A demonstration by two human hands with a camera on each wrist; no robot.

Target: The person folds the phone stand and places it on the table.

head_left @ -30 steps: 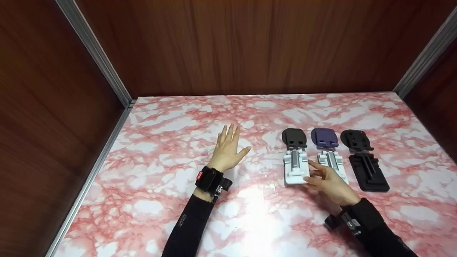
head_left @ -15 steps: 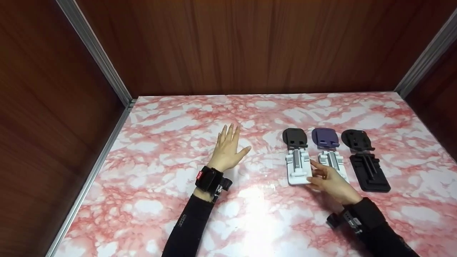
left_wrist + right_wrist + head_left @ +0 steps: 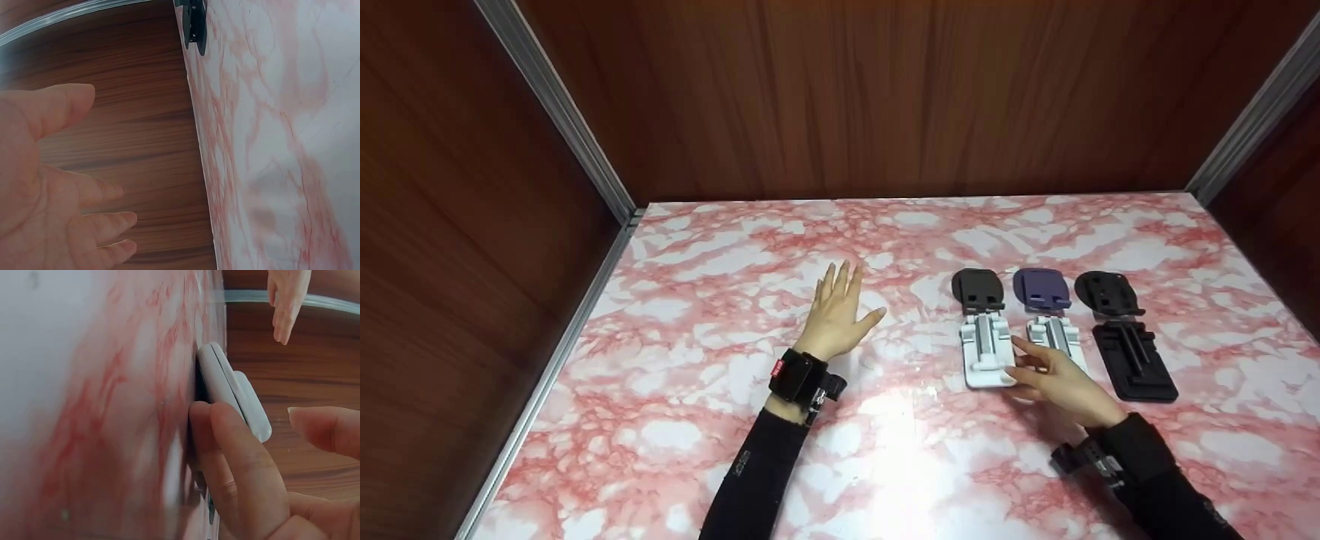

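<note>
A white phone stand, folded flat, lies at the left end of the front row. My right hand is at its right edge, fingertips touching its side. In the right wrist view the thumb stands apart from the stand. A second white phone stand is partly hidden behind that hand. A black phone stand lies to its right. My left hand has its fingers spread over the table's middle and holds nothing.
Behind the front row lie a dark grey folded stand, a purple one and a black one. They rest on a red-and-white marbled table. Brown wood-grain panels enclose its back and sides.
The white phone stand has shifted slightly right with my right hand, then stopped. My right thumb has lifted off its edge. The left hand has stayed put.
</note>
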